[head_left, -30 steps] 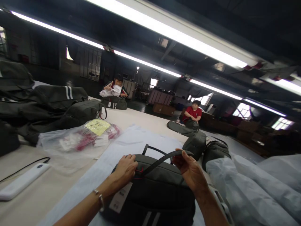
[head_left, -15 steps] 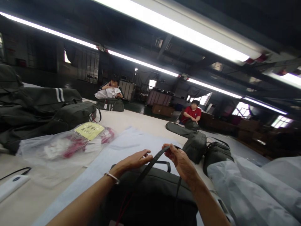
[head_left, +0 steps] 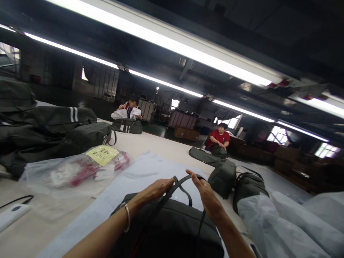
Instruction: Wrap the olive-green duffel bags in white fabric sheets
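A dark green duffel bag (head_left: 177, 222) lies in front of me on a pale sheet (head_left: 139, 172). My left hand (head_left: 159, 187) is closed, pinching the far handle (head_left: 187, 193) of the bag at its upper end. Over my right palm runs the near handle (head_left: 165, 196), held up in an arch; my right hand (head_left: 206, 193) grips it, its thumb side raised and some fingers hidden behind. The two handles cross close to my left fingertips. A thin red cord (head_left: 138, 242) hangs on the bag's dark near side.
Left are piled green bags (head_left: 80, 138) and a clear plastic bag (head_left: 64, 172) with a yellow label (head_left: 102, 155). A white device (head_left: 13, 216) lies near left. More green bags (head_left: 223, 177) and translucent plastic (head_left: 290, 225) are right. Two people (head_left: 219, 138) work across the table.
My left hand has gone from open fingers beside the near handle to pinching the far handle, which is now pulled up and left. My right hand keeps the near handle, with its fingers straighter.
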`<state>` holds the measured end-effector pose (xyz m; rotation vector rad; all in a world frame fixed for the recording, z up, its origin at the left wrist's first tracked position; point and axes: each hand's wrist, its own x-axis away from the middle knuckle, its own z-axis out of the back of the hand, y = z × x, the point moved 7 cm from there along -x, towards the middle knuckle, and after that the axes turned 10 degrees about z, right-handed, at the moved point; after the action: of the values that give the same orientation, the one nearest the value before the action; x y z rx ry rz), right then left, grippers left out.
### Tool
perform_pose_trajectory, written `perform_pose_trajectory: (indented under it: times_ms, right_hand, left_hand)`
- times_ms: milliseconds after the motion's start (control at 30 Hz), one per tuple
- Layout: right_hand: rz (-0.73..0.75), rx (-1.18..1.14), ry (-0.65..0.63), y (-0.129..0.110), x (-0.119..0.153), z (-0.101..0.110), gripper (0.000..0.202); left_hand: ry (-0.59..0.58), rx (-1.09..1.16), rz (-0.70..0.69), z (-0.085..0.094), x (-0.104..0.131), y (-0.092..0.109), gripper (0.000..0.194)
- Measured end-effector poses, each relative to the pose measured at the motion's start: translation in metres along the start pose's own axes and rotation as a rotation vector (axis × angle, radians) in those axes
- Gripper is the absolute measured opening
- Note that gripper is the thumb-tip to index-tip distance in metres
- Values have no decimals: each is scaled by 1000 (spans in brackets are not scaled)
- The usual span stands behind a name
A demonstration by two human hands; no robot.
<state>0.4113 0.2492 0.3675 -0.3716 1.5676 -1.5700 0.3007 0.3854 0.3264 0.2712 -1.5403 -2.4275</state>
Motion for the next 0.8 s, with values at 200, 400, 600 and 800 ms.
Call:
perform_pose_trajectory:
  times_ms: [200,400,600,800]
  right_hand:
    - [65,304,-85,-5,3,3,74]
    - [240,727,-357,-38,29,-12,66]
    - [236,823,-623,-63,102,-41,16]
    - [410,1071,-390,-49,133,-52,54]
  left_hand:
    - [-96,35,-74,-19,38,31,35]
    - [-179,113,-56,-17,62,25,24]
    - [-98,321,-19,-7,61,13,37]
    - [51,429,30,-1,39,-1,46]
